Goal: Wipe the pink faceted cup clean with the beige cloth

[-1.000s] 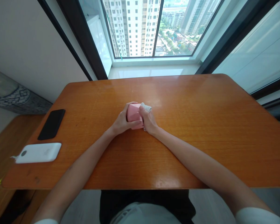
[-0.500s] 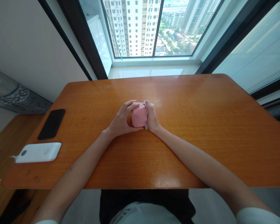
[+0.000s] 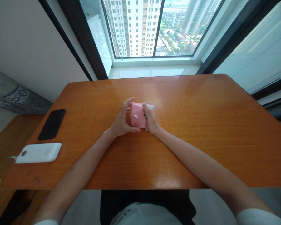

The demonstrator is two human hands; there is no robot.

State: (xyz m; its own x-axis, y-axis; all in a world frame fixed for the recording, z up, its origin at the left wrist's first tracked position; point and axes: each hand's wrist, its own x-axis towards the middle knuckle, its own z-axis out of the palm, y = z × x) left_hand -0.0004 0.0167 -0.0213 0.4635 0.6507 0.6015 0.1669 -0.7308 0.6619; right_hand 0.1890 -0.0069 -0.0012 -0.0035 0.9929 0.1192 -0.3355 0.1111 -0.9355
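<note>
A small pink boxy object (image 3: 137,116) with a pale, whitish part on its right side and a small dark mark is held just over the middle of the table. I cannot make out its exact kind. My right hand (image 3: 151,118) grips it from the right, thumb across its upper right edge, hiding most of the pale part. Curved around its left side is my left hand (image 3: 121,120), fingers apart, with a gap between palm and object. Its thumb lies along the object's near lower edge; whether it touches is unclear.
The brown wooden table (image 3: 201,131) has rounded corners. On its left side lie a black phone (image 3: 51,124) and, nearer me, a white flat device (image 3: 38,153) with a cable. A window (image 3: 154,31) is beyond the far edge.
My left fingers have come off the pink object's top and opened wider. The object has turned and shifted slightly left, and my right thumb has moved further over it.
</note>
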